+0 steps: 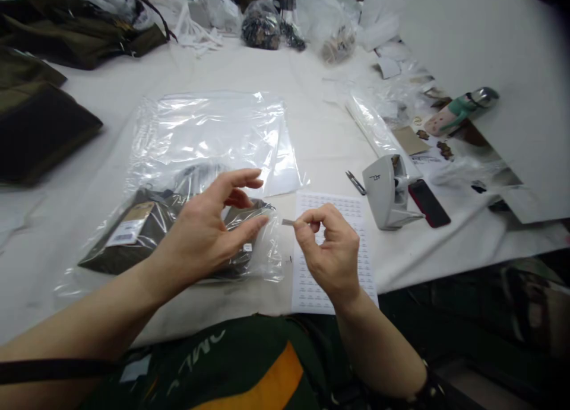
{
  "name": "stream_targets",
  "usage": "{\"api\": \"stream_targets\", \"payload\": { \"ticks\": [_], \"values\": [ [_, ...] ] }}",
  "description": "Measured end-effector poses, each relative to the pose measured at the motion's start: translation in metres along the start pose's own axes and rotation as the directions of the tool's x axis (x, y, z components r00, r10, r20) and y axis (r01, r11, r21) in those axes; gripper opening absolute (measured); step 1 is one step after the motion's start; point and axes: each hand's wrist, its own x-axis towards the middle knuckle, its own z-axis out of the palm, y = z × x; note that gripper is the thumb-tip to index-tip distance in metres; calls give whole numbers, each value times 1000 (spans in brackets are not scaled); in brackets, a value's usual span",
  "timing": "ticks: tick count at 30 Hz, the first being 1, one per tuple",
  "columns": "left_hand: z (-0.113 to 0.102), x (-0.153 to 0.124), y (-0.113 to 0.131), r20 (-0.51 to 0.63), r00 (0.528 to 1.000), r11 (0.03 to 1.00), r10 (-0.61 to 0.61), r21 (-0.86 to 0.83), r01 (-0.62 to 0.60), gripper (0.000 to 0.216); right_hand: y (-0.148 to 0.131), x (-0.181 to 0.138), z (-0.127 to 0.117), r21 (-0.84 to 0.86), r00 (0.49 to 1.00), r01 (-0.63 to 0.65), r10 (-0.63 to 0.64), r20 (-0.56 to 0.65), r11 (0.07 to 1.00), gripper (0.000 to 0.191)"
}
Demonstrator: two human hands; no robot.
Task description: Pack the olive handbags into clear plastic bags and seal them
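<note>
from the head camera, the right hand (332, 252) pinches a small sticker (288, 222) tight between thumb and first finger. the sticker pokes out to the left, just beside the fingertips of the left hand (209, 229). the left hand is open, fingers spread and a little curled, over a clear bag (267, 261). inside that bag lies a dark folded cloth (151, 226) with a white tag (126, 230). under the right hand lies a sticker sheet (363, 243). behind, a pile of empty clear bags (214, 131) rests flat on the white table (316, 133).
</note>
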Motion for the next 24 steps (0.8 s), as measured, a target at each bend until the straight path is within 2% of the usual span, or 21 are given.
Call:
{"api": "stream_targets", "payload": {
  "ticks": [1,2,3,5,6,8,11,14,18,21,24],
  "values": [
    [-6,-5,-6,-29,1000,1000,-7,30,8,43,2,-1,6,168,988,-155,152,32,973,10],
    [-10,-10,-13,-21,1000,997,5,71,-4,36,5,-2,13,324,946,-323,303,110,889,12],
    [-12,-15,-21,17,999,993,32,112,-34,29,9,-4,19,435,877,-480,428,219,762,13],
    [-9,-26,-35,157,983,979,94,165,-120,25,20,-10,32,498,701,-710,566,433,498,17],
    [-4,-31,-41,226,967,972,114,176,-156,27,25,-14,38,478,619,-781,598,509,401,20],
    [6,-39,-52,314,943,961,113,207,-184,34,35,-22,49,427,499,-860,632,593,279,24],
    [18,-46,-61,341,937,953,73,252,-166,38,48,-32,60,392,388,-908,655,648,150,29],
    [18,-45,-64,398,911,932,107,279,-231,33,58,-36,64,429,344,-903,641,686,26,30],
    [13,-44,-65,503,839,860,207,316,-401,27,65,-37,64,484,346,-872,609,714,-73,31],
    [10,-47,-69,527,818,837,231,321,-443,27,67,-39,64,465,333,-882,597,729,-75,31],
    [7,-52,-73,532,804,823,265,309,-476,27,68,-41,66,434,337,-901,584,738,-28,30]
  ]
}}
